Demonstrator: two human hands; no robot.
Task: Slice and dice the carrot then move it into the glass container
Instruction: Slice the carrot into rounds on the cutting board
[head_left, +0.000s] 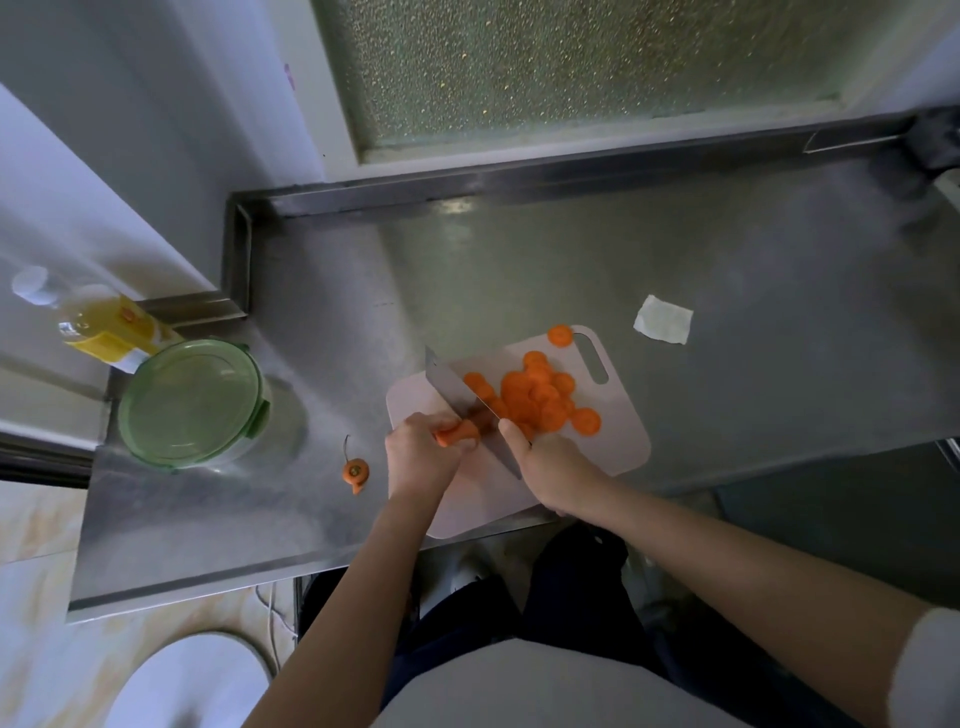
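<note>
Steel counter (675, 249) carries our pale cutting board (618, 441) at its near edge; the lidded glass container (189, 402) sits well apart to the left; we curl our right hand (553, 470) round the handle of the knife (454, 392); our left hand (418, 460) pinches the carrot stub (457, 433) on the board beside the blade; slices (535, 397) pile right of it; a cut-off top (356, 472) lies on the counter.

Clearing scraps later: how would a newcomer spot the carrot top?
On the steel counter, look between the round green-lidded glass container and the white plastic cutting board. The orange carrot top lies alone on metal, stalk attached, unlike the flat slices.
</note>
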